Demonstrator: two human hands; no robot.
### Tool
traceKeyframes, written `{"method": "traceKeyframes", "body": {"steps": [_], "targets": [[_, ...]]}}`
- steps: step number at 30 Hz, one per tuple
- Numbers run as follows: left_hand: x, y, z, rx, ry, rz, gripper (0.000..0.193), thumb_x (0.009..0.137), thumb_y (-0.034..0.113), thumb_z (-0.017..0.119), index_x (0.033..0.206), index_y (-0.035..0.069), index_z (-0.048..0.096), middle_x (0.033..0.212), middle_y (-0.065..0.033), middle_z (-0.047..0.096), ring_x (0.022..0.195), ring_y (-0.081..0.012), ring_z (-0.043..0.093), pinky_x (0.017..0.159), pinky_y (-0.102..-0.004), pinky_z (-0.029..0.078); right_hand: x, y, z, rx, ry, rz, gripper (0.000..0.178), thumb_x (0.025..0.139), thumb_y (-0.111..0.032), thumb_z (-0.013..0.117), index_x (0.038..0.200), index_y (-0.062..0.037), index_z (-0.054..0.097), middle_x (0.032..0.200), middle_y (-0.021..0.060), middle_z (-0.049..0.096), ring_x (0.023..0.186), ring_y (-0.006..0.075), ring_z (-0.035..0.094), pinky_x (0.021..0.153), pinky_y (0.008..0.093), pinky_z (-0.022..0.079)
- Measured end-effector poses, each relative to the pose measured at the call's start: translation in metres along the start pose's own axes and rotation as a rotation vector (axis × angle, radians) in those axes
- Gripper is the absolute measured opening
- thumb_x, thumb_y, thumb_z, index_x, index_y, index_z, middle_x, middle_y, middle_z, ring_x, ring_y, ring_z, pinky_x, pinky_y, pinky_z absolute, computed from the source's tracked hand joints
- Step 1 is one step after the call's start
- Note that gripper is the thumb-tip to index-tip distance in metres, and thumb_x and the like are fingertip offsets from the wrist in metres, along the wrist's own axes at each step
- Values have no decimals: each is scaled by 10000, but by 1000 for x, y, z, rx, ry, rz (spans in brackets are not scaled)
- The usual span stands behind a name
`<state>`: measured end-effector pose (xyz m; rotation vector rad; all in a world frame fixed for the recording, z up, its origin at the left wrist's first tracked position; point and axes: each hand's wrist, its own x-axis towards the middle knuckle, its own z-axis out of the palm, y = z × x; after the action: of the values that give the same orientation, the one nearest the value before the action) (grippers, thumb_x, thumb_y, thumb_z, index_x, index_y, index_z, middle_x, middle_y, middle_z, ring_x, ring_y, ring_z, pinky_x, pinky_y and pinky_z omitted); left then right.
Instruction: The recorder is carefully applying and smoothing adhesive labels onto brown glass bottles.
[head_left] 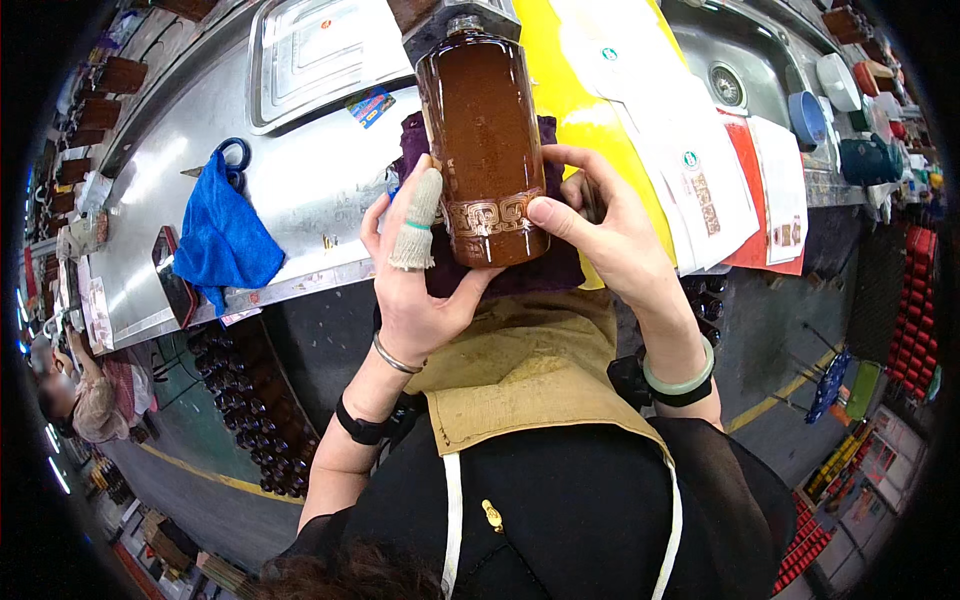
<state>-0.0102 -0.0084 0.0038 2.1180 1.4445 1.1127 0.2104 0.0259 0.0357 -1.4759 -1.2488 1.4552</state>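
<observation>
A large brown glossy bottle (pixel 482 130) lies between my hands, its neck pointing away from me. Round its base end runs a light patterned band (pixel 495 214). My left hand (pixel 415 290) grips the bottle's left side, the thumb under the base; one finger wears a knitted sleeve (pixel 417 215) with a green tie. From the right, my right hand (pixel 610 225) holds the base end, thumb pressed on the end of the band and the other fingers partly hidden. Beneath the bottle is a dark purple cloth (pixel 545 275).
White sheets with printed patterns (pixel 690 165) lie on yellow (pixel 575 120) and red sheets at right. Left on the metal bench are a blue cloth (pixel 225 240), scissors (pixel 236 155), a phone-like dark object (pixel 175 278) and a metal tray (pixel 262 75). A sink (pixel 775 75) is far right.
</observation>
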Motion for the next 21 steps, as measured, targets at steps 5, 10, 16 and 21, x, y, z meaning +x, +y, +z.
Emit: {"method": "traceKeyframes", "body": {"steps": [5, 10, 16, 21], "targets": [[4, 2, 4, 194, 121, 205, 543, 787, 240, 863, 1288, 85, 721, 1407, -188, 642, 1283, -310, 624, 1114, -445, 369, 1, 1, 3, 27, -17, 22, 658, 865, -307, 856, 1372, 28, 605, 801, -65, 421, 728, 54, 401, 659, 221, 377], [4, 5, 3, 249, 122, 201, 482, 791, 243, 844, 1241, 96, 753, 1384, -171, 665, 1260, -307, 650, 1120, -457, 360, 1, 6, 5, 35, -26, -18, 586, 871, -303, 853, 1322, 14, 656, 778, -78, 403, 722, 51, 390, 641, 222, 350], [3, 3, 5, 252, 133, 218, 526, 737, 199, 846, 1242, 89, 749, 1373, -182, 669, 1259, -319, 649, 1107, -461, 377, 1, 3, 3, 64, -50, 18, 564, 897, -288, 835, 1337, 15, 650, 806, -78, 413, 736, 51, 389, 648, 219, 351], [3, 9, 4, 288, 96, 207, 571, 732, 161, 824, 1292, 113, 722, 1408, -199, 635, 1277, -336, 634, 1105, -472, 385, 1, 6, 0, 65, -61, -18, 535, 951, -317, 786, 1348, 12, 643, 813, -75, 444, 747, 47, 407, 652, 217, 356]]}}
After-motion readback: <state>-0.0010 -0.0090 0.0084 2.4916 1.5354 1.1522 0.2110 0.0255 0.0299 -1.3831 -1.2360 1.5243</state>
